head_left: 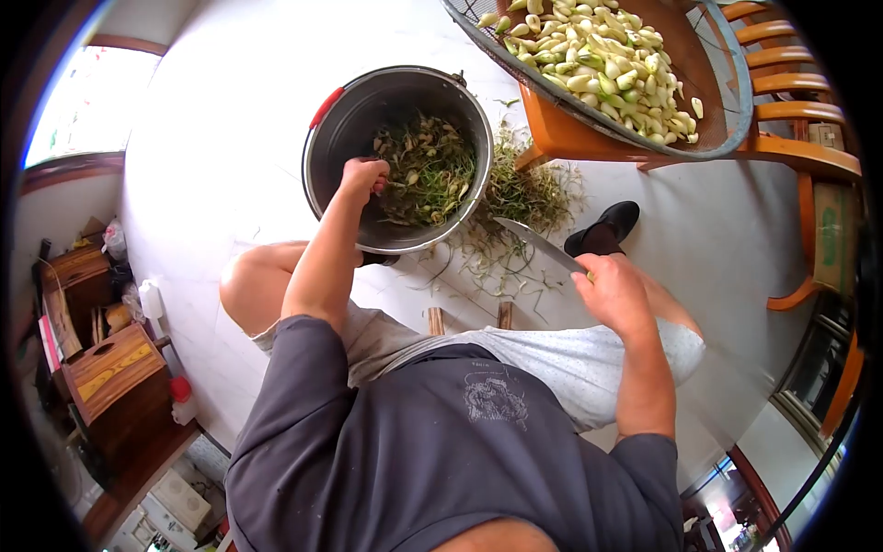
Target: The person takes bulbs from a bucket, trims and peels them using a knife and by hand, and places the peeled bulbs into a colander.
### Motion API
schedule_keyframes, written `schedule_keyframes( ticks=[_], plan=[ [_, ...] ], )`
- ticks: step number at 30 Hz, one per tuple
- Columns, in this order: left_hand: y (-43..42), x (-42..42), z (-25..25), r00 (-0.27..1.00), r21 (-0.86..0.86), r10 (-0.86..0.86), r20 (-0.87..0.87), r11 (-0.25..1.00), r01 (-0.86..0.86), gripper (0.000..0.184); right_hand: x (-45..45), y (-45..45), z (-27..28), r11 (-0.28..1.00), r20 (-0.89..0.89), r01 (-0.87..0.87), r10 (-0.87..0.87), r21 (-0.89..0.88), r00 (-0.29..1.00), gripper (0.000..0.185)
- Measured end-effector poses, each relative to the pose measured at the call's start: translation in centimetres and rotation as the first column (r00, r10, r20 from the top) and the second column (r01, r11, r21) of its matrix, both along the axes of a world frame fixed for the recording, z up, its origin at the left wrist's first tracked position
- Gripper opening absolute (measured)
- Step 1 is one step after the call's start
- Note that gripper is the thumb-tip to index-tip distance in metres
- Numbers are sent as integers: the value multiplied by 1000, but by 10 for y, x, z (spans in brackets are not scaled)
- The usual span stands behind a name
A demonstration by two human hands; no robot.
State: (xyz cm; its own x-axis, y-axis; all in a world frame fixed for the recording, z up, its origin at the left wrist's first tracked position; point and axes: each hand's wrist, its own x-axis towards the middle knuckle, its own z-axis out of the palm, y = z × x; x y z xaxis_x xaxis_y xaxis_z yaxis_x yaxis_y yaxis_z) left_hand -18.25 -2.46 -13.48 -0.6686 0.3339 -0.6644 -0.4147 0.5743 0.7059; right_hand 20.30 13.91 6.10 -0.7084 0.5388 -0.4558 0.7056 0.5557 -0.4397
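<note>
A knife point(543, 245) is gripped in my right hand point(612, 290), its blade slanting up and left above scraps on the floor. My left hand point(366, 175) reaches over the left side of a dark metal bucket point(342, 124), fingers closed; whatever they hold is hidden. Inside the bucket lies a heap of green and brown stalk and root trimmings point(428, 170). More trimmings point(524, 189) are piled on the floor right of the bucket. At the top right, many small white-green bulbs point(612, 64) fill part of a wide round basket point(722, 110).
The basket rests on an orange wooden chair point(561, 129). Below it, my dark shoe point(618, 221) stands on the pale floor point(230, 120). Parts of a wooden stool point(505, 315) show between my legs. A wooden cabinet point(110, 368) stands at left.
</note>
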Motion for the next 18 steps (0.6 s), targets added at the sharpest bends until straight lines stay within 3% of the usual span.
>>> schedule_keyframes(
  ticks=[2, 5, 8, 12, 13, 15, 18],
  plan=[
    [-6, 1, 30, 997, 206, 56, 53, 976, -66, 20, 2, 0, 4, 1000, -39, 13, -13, -17, 999, 19],
    [-15, 11, 68, 987, 512, -54, 150, 858, -30, 26, 2, -3, 11, 999, -137, 46, -49, -25, 989, 19],
    [-10, 37, 113, 987, 647, -111, 117, 762, 9, 30, 2, -7, 17, 998, -224, 59, -63, -25, 973, 19],
    [-5, 54, 127, 976, 724, -217, 37, 679, 123, 31, 2, -9, 16, 997, -392, 78, -69, 6, 917, 19],
    [-2, 62, 135, 977, 681, -208, -47, 709, 184, 33, 1, -11, 14, 996, -456, 89, -67, 26, 888, 19],
    [2, 67, 134, 969, 706, -241, -55, 676, 209, 36, -1, -14, 12, 991, -568, 119, -62, 63, 821, 19],
    [8, 82, 136, 953, 671, -280, -119, 685, 285, 36, -6, -20, 10, 992, -616, 123, -75, 36, 784, 19]
  ],
)
